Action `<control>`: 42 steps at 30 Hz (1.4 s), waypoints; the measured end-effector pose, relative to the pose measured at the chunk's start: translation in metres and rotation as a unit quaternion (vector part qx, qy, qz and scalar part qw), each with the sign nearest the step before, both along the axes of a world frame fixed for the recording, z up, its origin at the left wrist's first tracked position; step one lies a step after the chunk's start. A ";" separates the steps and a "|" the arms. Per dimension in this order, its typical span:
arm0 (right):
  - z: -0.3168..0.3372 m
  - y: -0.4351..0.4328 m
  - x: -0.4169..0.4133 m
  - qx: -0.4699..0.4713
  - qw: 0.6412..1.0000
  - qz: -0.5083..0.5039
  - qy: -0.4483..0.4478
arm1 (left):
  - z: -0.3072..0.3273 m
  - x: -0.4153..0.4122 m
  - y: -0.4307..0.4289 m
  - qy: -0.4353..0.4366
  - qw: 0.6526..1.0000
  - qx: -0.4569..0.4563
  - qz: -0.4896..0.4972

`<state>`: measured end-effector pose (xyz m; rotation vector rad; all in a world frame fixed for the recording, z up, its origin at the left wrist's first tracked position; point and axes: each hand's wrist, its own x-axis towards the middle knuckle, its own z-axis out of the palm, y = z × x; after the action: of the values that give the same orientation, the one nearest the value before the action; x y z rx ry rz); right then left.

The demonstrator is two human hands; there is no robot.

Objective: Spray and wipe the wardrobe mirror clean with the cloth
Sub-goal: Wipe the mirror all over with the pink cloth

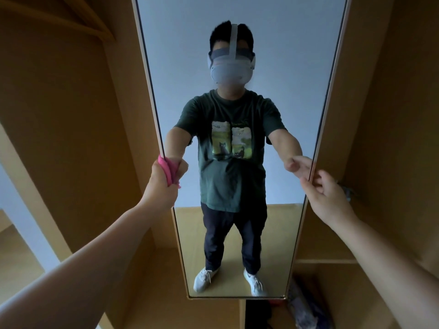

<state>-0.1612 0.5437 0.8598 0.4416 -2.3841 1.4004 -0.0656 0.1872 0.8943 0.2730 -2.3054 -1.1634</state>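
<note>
A tall narrow wardrobe mirror point(294, 67) in a thin pale frame fills the middle of the head view and reflects a standing person in a dark green T-shirt. My left hand point(159, 186) grips a bunched pink cloth point(169, 171) and presses it against the mirror's left edge at mid height. My right hand point(325, 198) holds the mirror's right frame edge point(311, 172), with the fingers curled around it. No spray bottle is in view.
Light wooden wardrobe panels point(71, 115) stand on both sides of the mirror. A shelf point(327, 261) runs at the lower right, with crumpled fabric point(306, 309) in the compartment under it. A pale wall strip point(23, 210) shows at far left.
</note>
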 end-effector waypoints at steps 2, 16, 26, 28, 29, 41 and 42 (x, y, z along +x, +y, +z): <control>-0.005 0.001 0.000 0.002 1.000 -0.002 -0.005 | -0.006 -0.001 -0.001 0.003 1.000 -0.006 0.004; -0.045 0.004 -0.008 0.025 0.998 0.000 -0.060 | -0.048 -0.002 -0.002 -0.044 0.999 -0.008 0.009; -0.078 0.008 -0.010 0.057 0.991 -0.010 -0.119 | -0.085 -0.003 -0.007 -0.065 0.998 0.016 0.021; -0.085 0.009 -0.010 0.062 0.990 -0.012 -0.125 | -0.092 -0.003 -0.008 -0.066 0.997 0.023 0.016; -0.089 0.010 -0.011 0.065 0.989 -0.012 -0.131 | -0.095 -0.003 -0.008 -0.067 0.997 0.024 0.016; -0.136 0.014 -0.013 0.122 0.972 -0.019 -0.199 | -0.128 -0.004 -0.011 -0.099 0.994 0.032 0.019; -0.139 0.014 -0.013 0.124 0.971 -0.021 -0.202 | -0.131 -0.003 -0.010 -0.101 0.994 0.033 0.017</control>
<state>-0.1737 0.5581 0.7210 0.1753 -2.8945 1.2752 -0.0688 0.1767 0.7633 0.4719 -2.4267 -1.2469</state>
